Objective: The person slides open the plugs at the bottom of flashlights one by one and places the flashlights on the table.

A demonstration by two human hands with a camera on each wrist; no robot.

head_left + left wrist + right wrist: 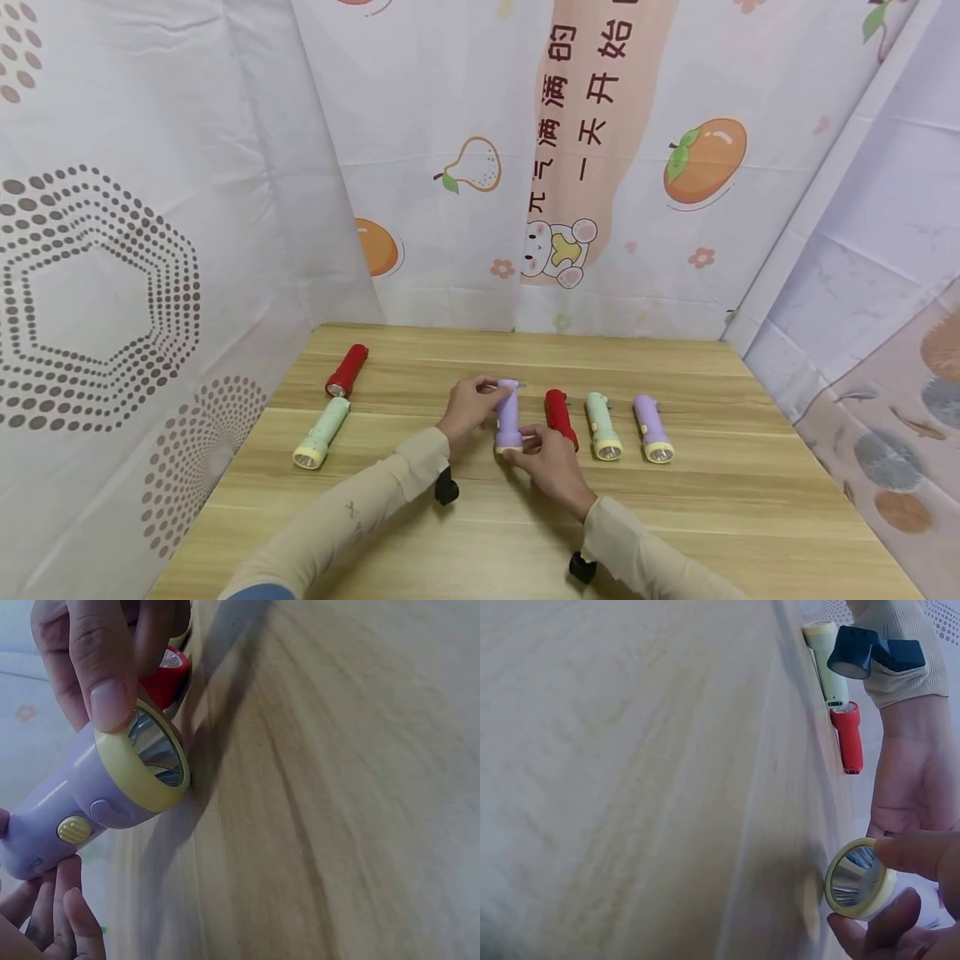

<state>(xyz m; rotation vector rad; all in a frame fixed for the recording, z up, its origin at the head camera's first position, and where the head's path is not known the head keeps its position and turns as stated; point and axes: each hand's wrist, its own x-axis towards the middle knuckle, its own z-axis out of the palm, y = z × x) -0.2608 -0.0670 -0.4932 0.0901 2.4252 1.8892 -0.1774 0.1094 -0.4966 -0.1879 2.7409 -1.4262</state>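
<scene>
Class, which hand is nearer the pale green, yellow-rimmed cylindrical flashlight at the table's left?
Left. The left hand is right of the green flashlight, at the tail of a purple, yellow-rimmed flashlight; the right hand is farther right, at its lens end.

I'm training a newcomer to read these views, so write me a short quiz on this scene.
1. How many flashlights show in the head view?
2. Which hand grips the lens end of the held purple flashlight?
3. What colour is the rightmost flashlight in the head view? A) red B) green C) purple

Key:
1. Six: left red flashlight, left green flashlight, held purple flashlight, right red flashlight, right green flashlight, rightmost flashlight.
2. The right hand; the left hand holds the other end.
3. C.
</scene>
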